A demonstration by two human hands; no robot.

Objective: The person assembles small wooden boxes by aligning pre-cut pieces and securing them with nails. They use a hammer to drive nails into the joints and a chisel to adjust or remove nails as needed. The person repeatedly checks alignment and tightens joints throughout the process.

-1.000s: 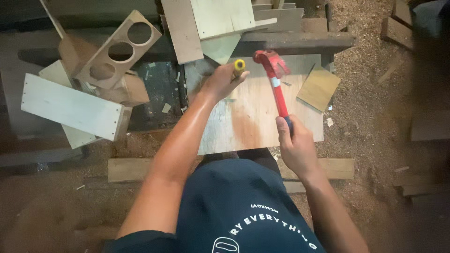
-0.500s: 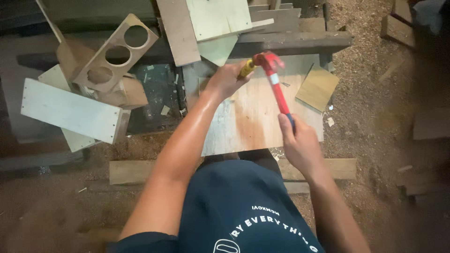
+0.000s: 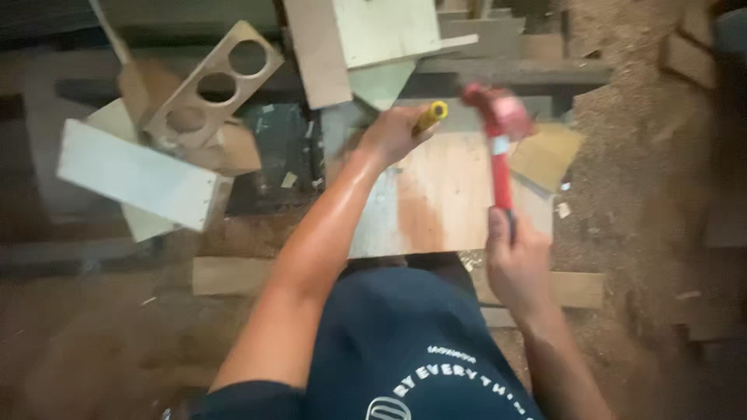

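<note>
A wooden strip with three round holes (image 3: 208, 87) lies upper left, above a pale flat board (image 3: 136, 175); sawdust (image 3: 630, 155) covers the right.

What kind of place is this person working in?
Probably a woodworking shop: sawdust covers the ground, cut wooden boards lie around, and the right hand swings a red hammer.

The person wears a dark navy short-sleeved shirt (image 3: 405, 342) with curved white lettering across the front. Both forearms are bare, the left arm (image 3: 311, 257) shiny with a wet gleam.
</note>
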